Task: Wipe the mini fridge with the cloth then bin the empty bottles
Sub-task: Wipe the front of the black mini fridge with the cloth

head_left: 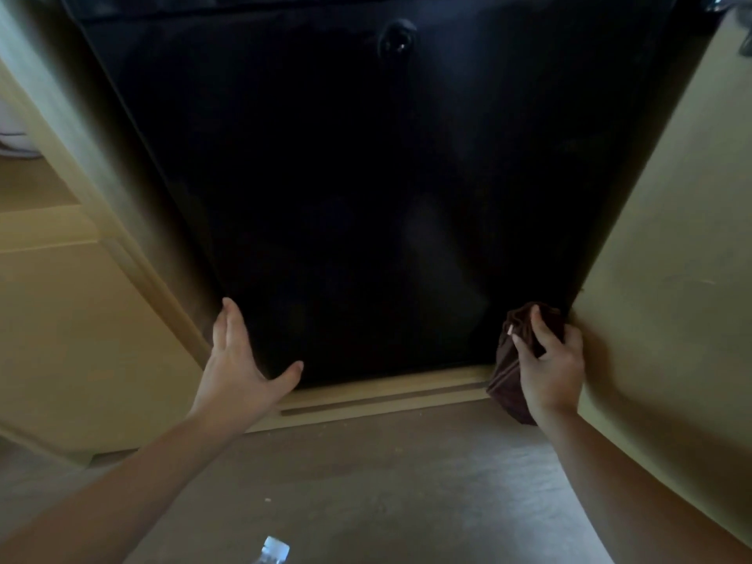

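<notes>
Down at floor level, the black mini fridge [366,197] stood shut inside a pale wooden alcove, its door filling most of the view. The left hand [240,360] lay against the door's lower left corner, fingers straight and thumb spread, holding nothing. The right hand [549,364] had its fingers curled round a bunched dark brown cloth [503,370], pressed near the door's lower right corner beside the side panel [671,238]. The cloth looked soft and light, the sort that balls up easily, so a wadded grip with the fingers behind it seemed right for rubbing. The door looked rigid and smooth and would probably take firm pressure without giving. On the floor [407,482] at the bottom edge lay what seemed to be a clear bottle [273,550], cut off by the frame, probably light and easily crushed, best taken round its body (if it was plastic). Counted: one fridge, one cloth, two hands, and only one bottle in view.
</notes>
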